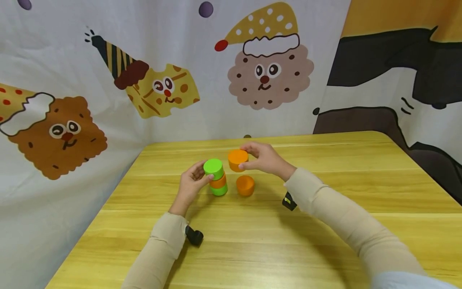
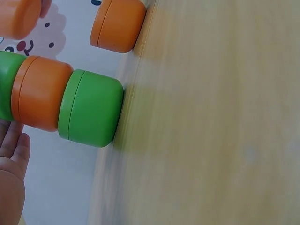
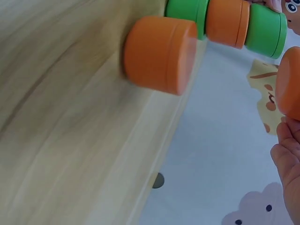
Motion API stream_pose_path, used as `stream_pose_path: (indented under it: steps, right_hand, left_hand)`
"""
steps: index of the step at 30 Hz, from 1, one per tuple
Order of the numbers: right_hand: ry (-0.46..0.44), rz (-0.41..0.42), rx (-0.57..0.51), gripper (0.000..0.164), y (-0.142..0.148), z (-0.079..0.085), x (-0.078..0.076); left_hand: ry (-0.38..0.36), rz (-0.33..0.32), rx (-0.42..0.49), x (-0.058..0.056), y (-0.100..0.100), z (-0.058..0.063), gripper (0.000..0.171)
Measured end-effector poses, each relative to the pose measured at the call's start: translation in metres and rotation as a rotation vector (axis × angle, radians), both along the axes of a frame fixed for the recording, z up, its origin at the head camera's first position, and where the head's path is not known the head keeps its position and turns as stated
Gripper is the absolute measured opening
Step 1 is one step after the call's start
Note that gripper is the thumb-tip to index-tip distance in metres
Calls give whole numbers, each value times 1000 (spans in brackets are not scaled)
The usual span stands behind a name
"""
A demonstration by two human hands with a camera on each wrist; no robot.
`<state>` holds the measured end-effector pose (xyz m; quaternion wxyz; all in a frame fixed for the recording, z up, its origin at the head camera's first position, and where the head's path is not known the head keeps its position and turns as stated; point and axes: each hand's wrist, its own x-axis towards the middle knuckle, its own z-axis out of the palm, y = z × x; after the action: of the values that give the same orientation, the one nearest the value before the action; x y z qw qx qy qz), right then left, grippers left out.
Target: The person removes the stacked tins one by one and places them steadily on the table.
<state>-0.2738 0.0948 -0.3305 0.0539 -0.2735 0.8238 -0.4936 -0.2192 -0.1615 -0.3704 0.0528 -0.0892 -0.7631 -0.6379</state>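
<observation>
Three small round tubs stand stacked on the table: a green tub (image 2: 91, 108) at the bottom, an orange tub (image 2: 43, 93) in the middle and another green tub (image 1: 213, 169) on top. My left hand (image 1: 188, 185) holds the top green one from the left, thumb in front, fingers partly hidden behind it. To the right of the stack, my right hand (image 1: 265, 159) grips an orange tub (image 1: 237, 160) between thumb and fingers, raised above the table. Below it a further orange tub (image 1: 245, 186) stands on the tabletop, beside the stack. A seam runs round the tubs near their tops.
The wooden table (image 1: 245, 249) stretches round the tubs on all sides. Behind it hangs a white cloth (image 1: 213, 80) printed with cartoon biscuits and cheese. Black wrist devices sit on both sleeves, the left one (image 1: 194, 236) close over the table.
</observation>
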Motion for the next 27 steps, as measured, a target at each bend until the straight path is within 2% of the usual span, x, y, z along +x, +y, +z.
stream_pose_path:
  steps: [9, 27]
  right_hand:
    - [-41, 15, -9, 59, 19, -9, 4]
    - [-67, -30, 81, 61, 47, -30, 10]
  left_hand:
    - [-2, 4, -2, 0, 1, 0, 51]
    - [6, 9, 0, 0, 1, -1, 51]
